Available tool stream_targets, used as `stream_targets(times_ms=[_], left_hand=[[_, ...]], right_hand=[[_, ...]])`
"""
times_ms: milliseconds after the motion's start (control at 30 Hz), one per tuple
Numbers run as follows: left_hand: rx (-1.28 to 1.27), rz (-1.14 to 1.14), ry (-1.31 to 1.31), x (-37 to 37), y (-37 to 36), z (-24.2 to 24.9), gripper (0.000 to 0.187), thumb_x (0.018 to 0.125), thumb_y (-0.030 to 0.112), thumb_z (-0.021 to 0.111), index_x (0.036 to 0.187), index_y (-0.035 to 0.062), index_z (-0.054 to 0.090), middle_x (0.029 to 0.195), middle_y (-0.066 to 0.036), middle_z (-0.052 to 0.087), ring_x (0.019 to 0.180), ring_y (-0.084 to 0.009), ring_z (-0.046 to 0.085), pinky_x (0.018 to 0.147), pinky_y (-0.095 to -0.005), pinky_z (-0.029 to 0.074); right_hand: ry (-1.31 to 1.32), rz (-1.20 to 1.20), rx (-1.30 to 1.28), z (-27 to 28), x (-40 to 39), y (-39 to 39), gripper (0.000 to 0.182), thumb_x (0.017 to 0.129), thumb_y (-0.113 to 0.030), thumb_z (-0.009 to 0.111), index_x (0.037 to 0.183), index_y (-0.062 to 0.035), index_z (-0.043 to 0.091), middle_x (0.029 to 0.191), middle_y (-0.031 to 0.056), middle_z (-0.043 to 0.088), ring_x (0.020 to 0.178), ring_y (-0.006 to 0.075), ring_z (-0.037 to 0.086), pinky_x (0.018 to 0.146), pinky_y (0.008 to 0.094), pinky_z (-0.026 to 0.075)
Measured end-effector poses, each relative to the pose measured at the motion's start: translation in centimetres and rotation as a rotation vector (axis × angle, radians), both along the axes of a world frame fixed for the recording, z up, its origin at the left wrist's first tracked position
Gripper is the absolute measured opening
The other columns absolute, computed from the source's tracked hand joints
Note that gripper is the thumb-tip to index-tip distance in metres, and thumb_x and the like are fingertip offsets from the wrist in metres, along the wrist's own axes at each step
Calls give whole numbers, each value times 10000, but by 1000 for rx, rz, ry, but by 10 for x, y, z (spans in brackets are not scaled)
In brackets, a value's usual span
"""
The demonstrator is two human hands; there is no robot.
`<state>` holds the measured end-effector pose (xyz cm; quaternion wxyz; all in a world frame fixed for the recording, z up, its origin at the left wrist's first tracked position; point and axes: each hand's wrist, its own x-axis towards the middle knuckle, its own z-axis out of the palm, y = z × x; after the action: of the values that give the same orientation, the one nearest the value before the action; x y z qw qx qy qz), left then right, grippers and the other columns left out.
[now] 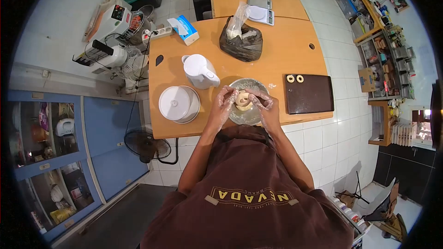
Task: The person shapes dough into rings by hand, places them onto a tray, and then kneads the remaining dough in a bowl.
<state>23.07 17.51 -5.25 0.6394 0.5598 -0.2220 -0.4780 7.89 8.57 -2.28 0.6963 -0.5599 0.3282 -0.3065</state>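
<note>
Over a metal bowl (pixel 248 119), a piece of pale dough (pixel 243 97) sits between my floury hands. My left hand (pixel 224 103) grips its left side with curled fingers, and my right hand (pixel 265 102) closes on it from the right. Small hollows or finger marks seem to show on the dough, though its exact shape is hard to make out. More pale dough appears low in the bowl, partly covered by the piece I hold. To the right, a dark baking tray (pixel 309 97) carries two dough rings (pixel 295 78) near its far left corner.
Left of the bowl stand a white pitcher (pixel 199 69) and a white lidded container (pixel 175 103). Farther back are a black plastic bag (pixel 241 46), a tissue box (pixel 187 31) and a white kitchen scale (pixel 261 14). Mixers (pixel 115 57) stand beyond the table's left edge.
</note>
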Motion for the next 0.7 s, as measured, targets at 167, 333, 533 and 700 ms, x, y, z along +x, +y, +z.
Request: stream_targets(times_ms=[167,333,533,700], left_hand=[[9,-68,196,-4,3,-14,175,1071,185,597,1188,55,592,1147,-33,642,1042,-102,600,910,-286,488],[-119,-26,425,1,4,-19,120,1066,190,608,1146,103,588,1171,-30,620,1120,-149,625,982,-360,535],[-209,69,515,16,7,-25,109,1066,174,607,1150,110,582,1135,-9,636,1078,-142,656,962,-340,545],[-182,27,452,14,7,-18,93,1070,152,592,1154,113,579,1119,-2,629,1087,-133,644,945,-333,553]], right_hand=[[62,27,-140,-10,0,-3,258,962,-69,704,1208,-6,751,1143,125,758,1107,192,673,992,343,516],[136,77,-296,-4,0,-4,259,943,-57,711,1193,-12,755,1119,133,764,1122,191,668,991,354,515],[32,95,-81,-7,4,-7,291,943,-93,738,1222,-11,722,1184,116,723,1109,202,675,977,344,528],[117,134,-214,-8,19,-7,356,932,-101,764,1264,-5,681,1171,94,718,1063,181,686,935,335,547]])
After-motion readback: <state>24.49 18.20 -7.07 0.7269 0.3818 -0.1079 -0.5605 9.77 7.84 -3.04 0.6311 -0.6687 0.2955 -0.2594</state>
